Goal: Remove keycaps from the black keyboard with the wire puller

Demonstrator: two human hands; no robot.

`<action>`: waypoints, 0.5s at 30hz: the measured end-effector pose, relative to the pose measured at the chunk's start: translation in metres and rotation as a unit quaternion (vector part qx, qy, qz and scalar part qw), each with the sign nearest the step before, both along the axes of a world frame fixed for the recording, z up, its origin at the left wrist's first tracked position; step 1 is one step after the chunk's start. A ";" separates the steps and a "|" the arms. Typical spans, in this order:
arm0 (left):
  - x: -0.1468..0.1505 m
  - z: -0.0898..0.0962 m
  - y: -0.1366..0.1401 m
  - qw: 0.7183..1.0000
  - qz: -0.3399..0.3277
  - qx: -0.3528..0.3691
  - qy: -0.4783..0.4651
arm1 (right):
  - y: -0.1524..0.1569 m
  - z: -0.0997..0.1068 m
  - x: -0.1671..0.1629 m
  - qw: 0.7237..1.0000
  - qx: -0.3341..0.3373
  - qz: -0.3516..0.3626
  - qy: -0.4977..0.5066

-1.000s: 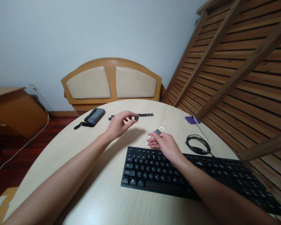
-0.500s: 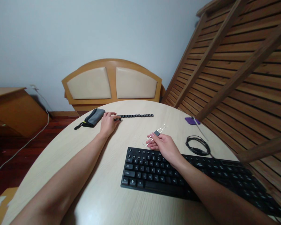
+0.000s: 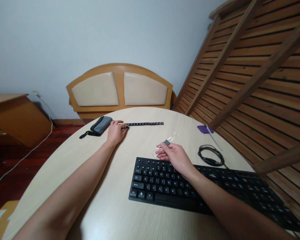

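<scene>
Head view: keycap (image 3: 125, 127) under left hand (image 3: 115, 131)

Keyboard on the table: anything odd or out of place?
Yes. A row of loose keycaps lies on the table, far from the keyboard. The left hand touches the row's left end; the right hand holds a wire keycap puller.

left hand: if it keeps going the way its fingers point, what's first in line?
The left hand lies on the table with fingers aimed right along the row of black keycaps. Its fingertips already sit at the row's near end, so the keycaps come first, though contact is hard to confirm from this view.
</scene>
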State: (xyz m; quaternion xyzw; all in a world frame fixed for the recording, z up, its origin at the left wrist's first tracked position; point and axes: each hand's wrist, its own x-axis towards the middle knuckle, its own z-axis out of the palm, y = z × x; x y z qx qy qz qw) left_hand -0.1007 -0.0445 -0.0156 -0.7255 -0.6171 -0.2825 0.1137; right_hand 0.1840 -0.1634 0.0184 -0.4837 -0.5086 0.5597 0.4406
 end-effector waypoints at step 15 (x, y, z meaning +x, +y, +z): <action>-0.001 -0.002 0.004 1.000 0.024 -0.001 0.002 | 0.001 -0.001 -0.001 1.000 -0.007 0.001 0.003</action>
